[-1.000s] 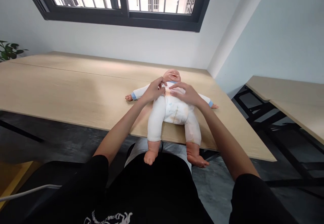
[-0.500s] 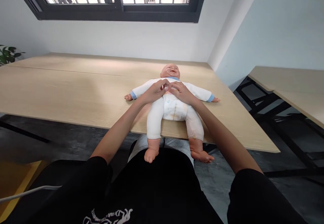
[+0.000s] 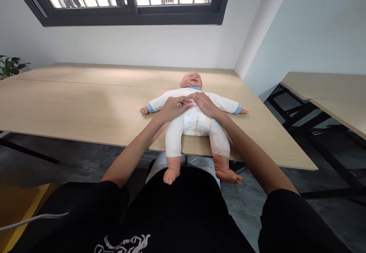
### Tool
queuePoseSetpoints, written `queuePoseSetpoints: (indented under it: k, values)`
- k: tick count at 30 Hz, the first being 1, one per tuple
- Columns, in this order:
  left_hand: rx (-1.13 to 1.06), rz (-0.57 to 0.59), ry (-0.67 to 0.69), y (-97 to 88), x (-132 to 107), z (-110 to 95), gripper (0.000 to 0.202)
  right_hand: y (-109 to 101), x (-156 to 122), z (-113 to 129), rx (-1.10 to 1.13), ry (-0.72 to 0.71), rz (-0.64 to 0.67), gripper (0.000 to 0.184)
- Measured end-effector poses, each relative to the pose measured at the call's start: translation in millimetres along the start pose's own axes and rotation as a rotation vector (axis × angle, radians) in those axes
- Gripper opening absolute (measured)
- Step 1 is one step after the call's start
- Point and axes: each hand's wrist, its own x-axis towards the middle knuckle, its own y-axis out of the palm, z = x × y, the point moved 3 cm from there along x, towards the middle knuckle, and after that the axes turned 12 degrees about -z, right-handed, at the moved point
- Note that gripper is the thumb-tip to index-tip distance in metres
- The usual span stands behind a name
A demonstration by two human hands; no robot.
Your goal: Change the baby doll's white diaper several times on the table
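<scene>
A baby doll point(image 3: 197, 123) lies on its back on the table, arms spread, its lower legs hanging over the near edge. It wears a white top with blue collar and cuffs, and its white diaper area is stained. My left hand point(image 3: 175, 108) rests on the doll's belly from the left, fingers stretched towards the right hand. Lying over the chest and belly, my right hand point(image 3: 205, 104) has its fingers extended, and the fingertips of both hands meet near the middle. What is under the fingertips is hidden.
The doll lies on a light wooden table point(image 3: 85, 108) against a white wall with a barred window point(image 3: 131, 14). A second table point(image 3: 337, 92) stands at the right. At the left are a plant point(image 3: 11, 66) and, lower down, a white cable point(image 3: 37, 218).
My left hand's fingers have gone from a curled pinch to a flatter, stretched position. The right hand has flattened slightly on the chest. The doll has not moved.
</scene>
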Motion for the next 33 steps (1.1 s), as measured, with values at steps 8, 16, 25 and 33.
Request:
queuePoseSetpoints:
  k: [8,16,25,33]
  values:
    - [0.383,0.267,0.143,16.5,-39,-36,0.089,2,-7,11,-0.049,-0.024,0.106,0.061]
    - [0.369,0.354,0.143,14.0,-33,-25,0.087,4,-6,8,0.100,0.016,0.080,0.091]
    - [0.328,0.386,0.170,8.4,-31,-21,0.081,6,-6,6,0.061,-0.021,0.102,0.085]
    - [0.082,0.151,0.138,10.2,-40,-16,0.066,-8,-3,1,0.066,0.051,-0.083,0.094]
